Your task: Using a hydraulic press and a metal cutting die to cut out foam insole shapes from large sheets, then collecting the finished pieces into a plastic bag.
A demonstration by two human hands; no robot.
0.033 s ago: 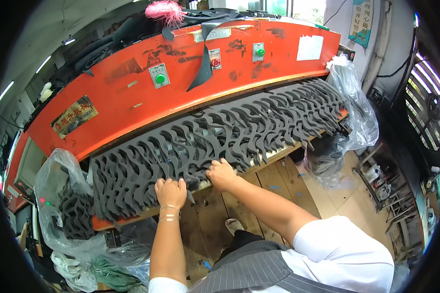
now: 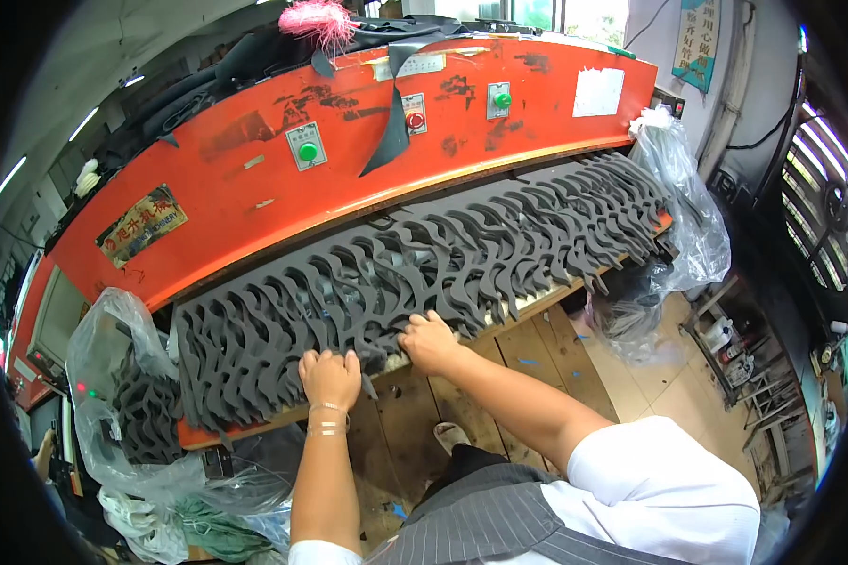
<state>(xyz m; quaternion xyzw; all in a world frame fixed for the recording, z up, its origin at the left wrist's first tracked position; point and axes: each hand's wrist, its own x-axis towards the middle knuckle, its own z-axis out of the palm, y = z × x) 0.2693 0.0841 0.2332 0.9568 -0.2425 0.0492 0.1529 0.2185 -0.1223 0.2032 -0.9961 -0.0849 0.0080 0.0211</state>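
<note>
A long dark grey sheet, full of wavy cut-out openings, lies across the bed of a red machine. It looks like foam or rubber, but I cannot tell which. At its front edge, left of the middle, my left hand has its fingers curled over the grey material. My right hand grips the same edge a little farther right, fingers bent into the strips. The fingertips of both hands are partly hidden. Between them, a ragged bit of the sheet hangs over the edge.
The red machine beam spans the back, with green push buttons and a red one. Clear plastic bags hang at the left and right. More grey cut material sits at the left. Wooden boards cover the floor below.
Both hands have shifted very slightly toward me, still on the sheet's front edge. The grey strips near them have moved a little with them.
</note>
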